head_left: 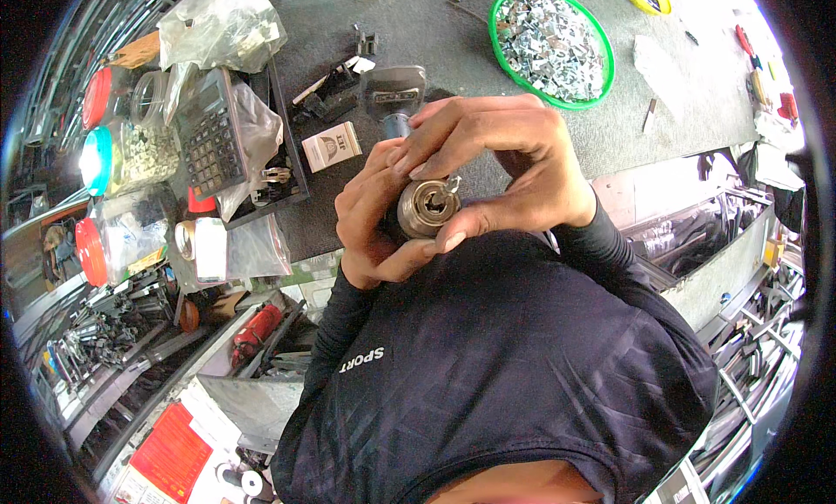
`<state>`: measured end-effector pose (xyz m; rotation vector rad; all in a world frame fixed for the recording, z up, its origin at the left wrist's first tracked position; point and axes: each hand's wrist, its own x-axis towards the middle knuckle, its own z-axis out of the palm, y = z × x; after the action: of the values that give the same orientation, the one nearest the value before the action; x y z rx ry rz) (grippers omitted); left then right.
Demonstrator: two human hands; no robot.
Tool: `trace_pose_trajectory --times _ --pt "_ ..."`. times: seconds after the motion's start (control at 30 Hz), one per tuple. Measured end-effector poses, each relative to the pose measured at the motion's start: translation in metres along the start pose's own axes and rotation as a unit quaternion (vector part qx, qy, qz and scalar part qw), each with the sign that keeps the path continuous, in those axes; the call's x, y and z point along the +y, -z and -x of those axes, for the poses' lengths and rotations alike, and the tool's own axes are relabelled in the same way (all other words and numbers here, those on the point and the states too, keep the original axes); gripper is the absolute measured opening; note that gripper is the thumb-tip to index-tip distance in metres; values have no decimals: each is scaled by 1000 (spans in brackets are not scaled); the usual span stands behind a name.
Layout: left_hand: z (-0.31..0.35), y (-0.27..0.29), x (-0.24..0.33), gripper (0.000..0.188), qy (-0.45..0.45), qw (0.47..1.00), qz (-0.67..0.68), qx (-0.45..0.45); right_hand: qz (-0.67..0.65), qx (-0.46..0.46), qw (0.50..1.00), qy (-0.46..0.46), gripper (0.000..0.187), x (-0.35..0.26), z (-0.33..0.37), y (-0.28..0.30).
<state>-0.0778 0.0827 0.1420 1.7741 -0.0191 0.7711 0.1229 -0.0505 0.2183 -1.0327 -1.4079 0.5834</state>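
Observation:
What looks like a cordless drill is held in front of my chest, its round metal chuck point(429, 206) facing up with a dark hole in the middle. Its dark battery base point(394, 88) points away over the table, joined by a grey-blue handle point(397, 125). My left hand point(370, 212) wraps round the drill's body from the left. From the right, my right hand point(514, 156) curves over it, thumb at the chuck's near rim and fingers across the far side. A small shiny metal bit point(453, 184) shows at the chuck's edge; whether it is loose I cannot tell.
A green-rimmed basket point(612, 56) of small metal pieces stands on the dark table point(418, 21). A small white box point(332, 147) lies left of the drill, near a black tray point(300, 178). Lidded plastic jars point(139, 160) and a calculator point(213, 138) sit further left. A metal drawer point(718, 269) is at right.

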Motion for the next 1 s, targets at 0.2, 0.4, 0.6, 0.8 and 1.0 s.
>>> trace_pose_trajectory --times 0.2,0.4,0.6,0.8,1.0 --pt "2 7 -2 90 -22 998 37 -42 -120 -90 988 -31 46 11 -8 12" --pt "5 -22 7 81 69 966 202 147 -150 -33 987 -51 86 33 -1 -6" --pt "-18 -25 6 86 152 881 399 207 72 -13 997 -35 140 56 29 -16" --pt "-32 -28 10 69 214 907 298 206 78 -23 996 -32 165 78 50 -16" --pt "-33 -10 7 66 274 856 399 178 -38 12 992 -116 139 70 62 -19"
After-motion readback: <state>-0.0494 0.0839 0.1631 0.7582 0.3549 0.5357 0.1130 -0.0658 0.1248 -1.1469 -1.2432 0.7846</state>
